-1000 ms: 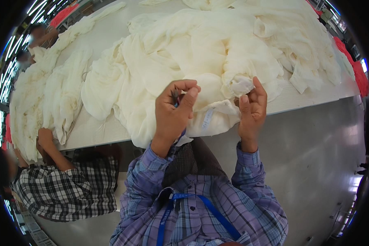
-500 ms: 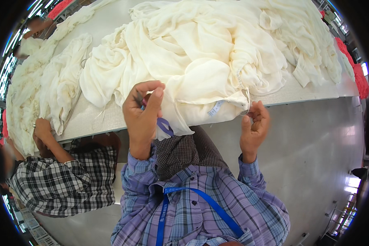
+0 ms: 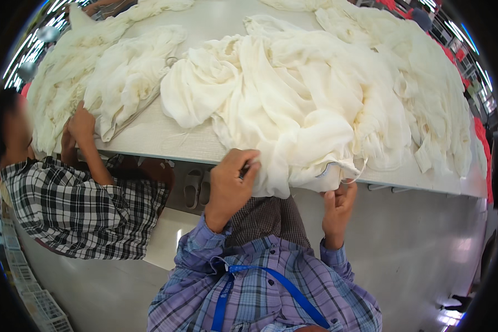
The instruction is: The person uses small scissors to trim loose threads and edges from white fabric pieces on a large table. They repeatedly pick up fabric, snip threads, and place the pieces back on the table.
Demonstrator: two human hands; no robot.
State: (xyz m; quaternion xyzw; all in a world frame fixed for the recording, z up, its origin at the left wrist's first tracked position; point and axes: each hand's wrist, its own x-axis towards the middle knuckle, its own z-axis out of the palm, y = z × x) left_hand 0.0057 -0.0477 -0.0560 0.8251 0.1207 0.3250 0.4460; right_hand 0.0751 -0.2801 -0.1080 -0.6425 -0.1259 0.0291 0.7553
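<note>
We stand at a long, pale tabletop (image 3: 144,133), with a seated co-worker in a black-and-white checked shirt (image 3: 94,210) to our left. In the middle lies a crumpled heap of thin cream cloth (image 3: 293,94), its near end hanging over the near edge of the tabletop; a second cream heap (image 3: 127,77) lies farther left.

We judge the step in hand to be sorting out the near right corner of the cloth, where a thin cream string (image 3: 363,167) loops out. The next move seems to call for the corner held steady and the string kept clear of the folds.

The cloth looks soft, light and slippery, with loose folds, puckered bands and a slim bluish sliver near that corner, too small for us to identify.

Our left hand (image 3: 231,182) has its fingers curled around a small dark object (image 3: 245,168), beside the cloth's left edge. Our right hand (image 3: 339,213) has thumb and fingertips at the corner; whether they pinch string or cloth, we cannot tell.
</note>
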